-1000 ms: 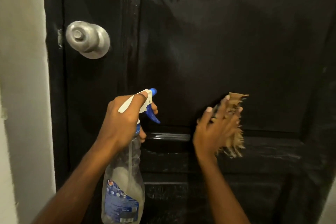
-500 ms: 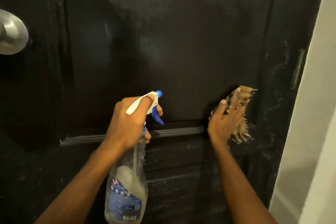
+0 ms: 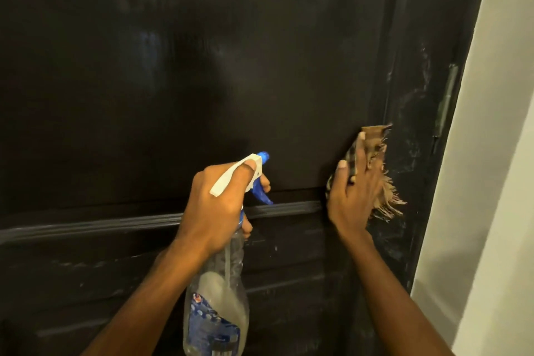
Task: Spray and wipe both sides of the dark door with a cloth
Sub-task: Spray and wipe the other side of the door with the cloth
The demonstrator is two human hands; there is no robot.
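Note:
The dark door (image 3: 202,81) fills most of the view, its panel streaked and wet. My left hand (image 3: 219,205) grips the neck of a clear spray bottle (image 3: 216,306) with a white and blue trigger head, nozzle pointing at the door, one finger on the trigger. My right hand (image 3: 351,196) presses a frayed brown cloth (image 3: 375,150) flat against the door near its right stile, just above the horizontal rail (image 3: 115,225).
A hinge (image 3: 445,101) sits on the door's right edge. A pale wall (image 3: 491,153) runs down the right side. The lower part of the door has ridged panels with light smears.
My right hand has slid the cloth rightward across the door toward the hinge side. The view has followed to the right, and the silver knob has left the frame. The left hand still holds the bottle.

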